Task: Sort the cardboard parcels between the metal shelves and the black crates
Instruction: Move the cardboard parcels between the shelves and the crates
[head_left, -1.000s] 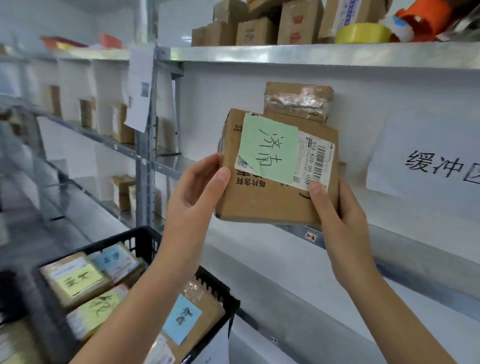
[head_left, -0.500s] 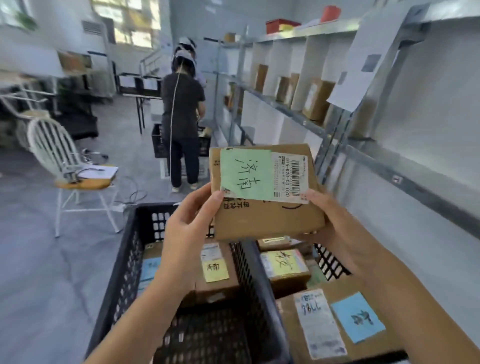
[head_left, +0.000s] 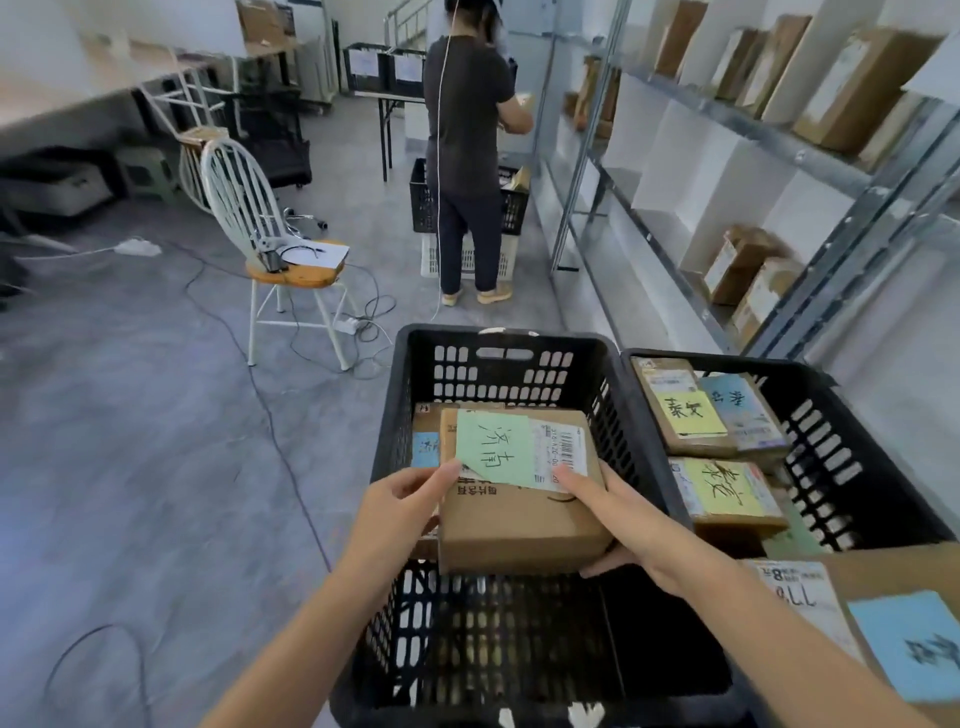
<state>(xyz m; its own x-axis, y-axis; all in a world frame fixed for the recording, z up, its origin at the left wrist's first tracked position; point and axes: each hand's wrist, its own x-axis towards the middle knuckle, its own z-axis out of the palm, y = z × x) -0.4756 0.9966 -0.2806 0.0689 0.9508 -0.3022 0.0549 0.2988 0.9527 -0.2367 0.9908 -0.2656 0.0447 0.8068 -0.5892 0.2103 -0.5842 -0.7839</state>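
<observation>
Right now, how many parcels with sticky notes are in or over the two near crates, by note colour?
Green: 1, parcel held over the left crate
Yellow: 2, right crate
Blue: 3
Total: 6

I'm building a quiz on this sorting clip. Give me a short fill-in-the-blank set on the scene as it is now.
1. Both hands hold a parcel bearing a ____ note.
2. The parcel is over the ____ crate of the two.
3. The right crate's far parcels carry yellow and ____ notes.

Missing: green; left; blue
</observation>
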